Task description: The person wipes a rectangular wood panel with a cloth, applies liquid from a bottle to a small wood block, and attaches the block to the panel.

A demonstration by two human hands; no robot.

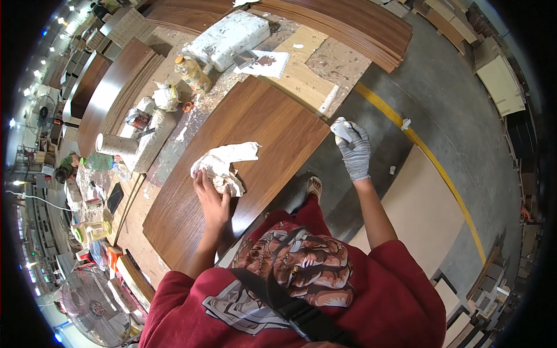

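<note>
A brown wood-grain board [278,127] lies flat in front of me on the worktable. My bare left hand [210,200] presses a crumpled white cloth [220,162] onto its surface, the fingers bent over the cloth. One end of the cloth trails off to the right along the board. My right hand [355,155], in a grey knitted glove, is raised just past the board's right corner. Its fingers are closed on a small white wad [342,130], which could be cloth or paper; I cannot tell which.
A paint-stained white block [229,39], a scraper [246,58] on white paper and an orange-capped bottle [192,74] stand beyond the board. Board stacks [348,29] lie at the back. A fan [96,304] stands lower left; another person [68,167] is far left. A yellow line [429,148] crosses the floor.
</note>
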